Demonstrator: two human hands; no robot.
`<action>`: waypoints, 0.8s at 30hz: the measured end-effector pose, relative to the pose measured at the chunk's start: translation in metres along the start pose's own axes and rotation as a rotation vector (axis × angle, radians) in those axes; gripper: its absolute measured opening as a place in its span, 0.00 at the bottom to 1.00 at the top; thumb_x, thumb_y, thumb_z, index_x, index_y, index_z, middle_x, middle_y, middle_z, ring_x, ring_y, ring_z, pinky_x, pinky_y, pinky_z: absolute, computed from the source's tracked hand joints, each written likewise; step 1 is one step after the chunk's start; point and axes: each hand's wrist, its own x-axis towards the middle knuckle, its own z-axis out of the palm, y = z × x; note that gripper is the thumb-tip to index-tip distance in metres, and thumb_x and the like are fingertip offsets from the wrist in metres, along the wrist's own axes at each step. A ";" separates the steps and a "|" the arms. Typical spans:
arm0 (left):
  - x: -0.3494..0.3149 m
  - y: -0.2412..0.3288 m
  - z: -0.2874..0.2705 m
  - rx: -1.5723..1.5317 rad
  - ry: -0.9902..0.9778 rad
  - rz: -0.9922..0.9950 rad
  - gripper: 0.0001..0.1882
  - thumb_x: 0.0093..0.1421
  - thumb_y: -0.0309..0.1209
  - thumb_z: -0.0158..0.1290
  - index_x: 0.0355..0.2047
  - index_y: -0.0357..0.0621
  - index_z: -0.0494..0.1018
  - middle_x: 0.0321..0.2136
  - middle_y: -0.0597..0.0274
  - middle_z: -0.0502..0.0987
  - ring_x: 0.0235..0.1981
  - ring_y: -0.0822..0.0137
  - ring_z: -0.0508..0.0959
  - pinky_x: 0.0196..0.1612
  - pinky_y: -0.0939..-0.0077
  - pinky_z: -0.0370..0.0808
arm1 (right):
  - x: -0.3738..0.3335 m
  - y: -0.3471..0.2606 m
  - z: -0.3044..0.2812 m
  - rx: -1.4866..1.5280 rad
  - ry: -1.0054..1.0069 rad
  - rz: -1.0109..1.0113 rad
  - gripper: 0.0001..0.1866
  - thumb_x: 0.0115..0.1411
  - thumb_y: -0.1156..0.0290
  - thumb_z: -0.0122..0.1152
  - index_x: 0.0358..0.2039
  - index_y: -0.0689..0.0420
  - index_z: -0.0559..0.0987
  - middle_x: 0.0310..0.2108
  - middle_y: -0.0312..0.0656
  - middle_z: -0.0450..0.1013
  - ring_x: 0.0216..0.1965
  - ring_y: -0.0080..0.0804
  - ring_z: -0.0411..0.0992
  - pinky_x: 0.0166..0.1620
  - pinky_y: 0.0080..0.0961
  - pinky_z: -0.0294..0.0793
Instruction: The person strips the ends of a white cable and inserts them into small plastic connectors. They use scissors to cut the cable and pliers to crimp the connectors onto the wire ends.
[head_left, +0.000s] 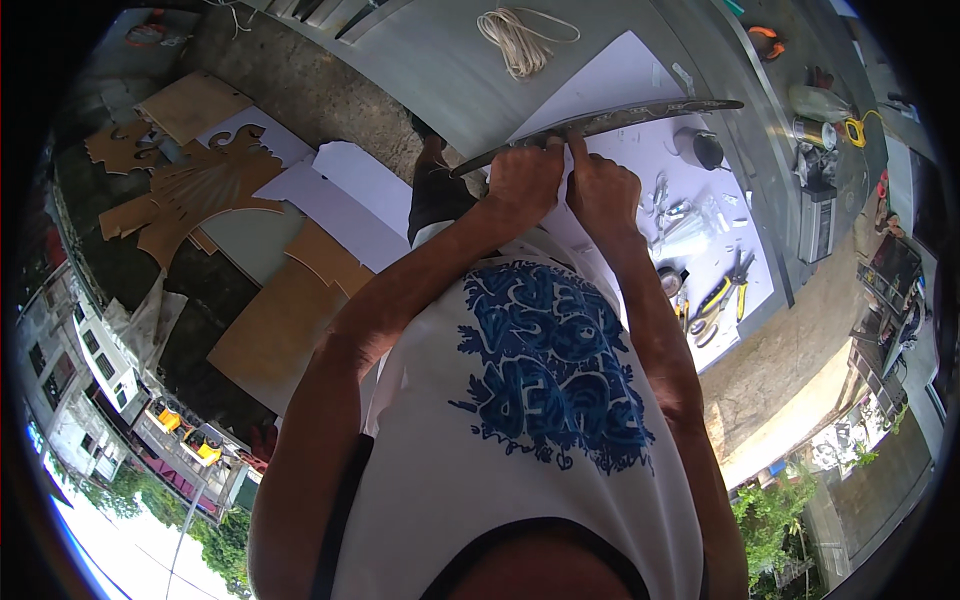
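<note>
My left hand (527, 182) and my right hand (604, 194) are side by side at the near edge of the table. Both are closed on a long, dark, narrow strip (640, 115) that looks curved in this wide view. It runs across a large white sheet (590, 85), its right end reaching past the sheet. What the strip is made of I cannot tell. The fingertips of both hands are partly hidden behind the knuckles. A dark round-topped container (706, 150) stands on the sheet to the right of my right hand.
Yellow-and-black pliers (716, 298), scissors (703, 328), a tape roll (672, 280) and clear plastic scraps (690, 235) lie on the right. A bundle of pale cord (520, 45) rests at the far side. Cut brown boards (270, 325) and white pieces (335, 215) lie at left.
</note>
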 end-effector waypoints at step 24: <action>-0.004 0.002 0.005 -0.083 0.083 0.021 0.20 0.54 0.31 0.63 0.43 0.33 0.72 0.26 0.45 0.82 0.28 0.49 0.85 0.33 0.58 0.82 | 0.040 0.014 -0.014 0.132 -0.209 0.033 0.12 0.58 0.71 0.55 0.42 0.54 0.81 0.33 0.55 0.79 0.38 0.58 0.78 0.43 0.51 0.77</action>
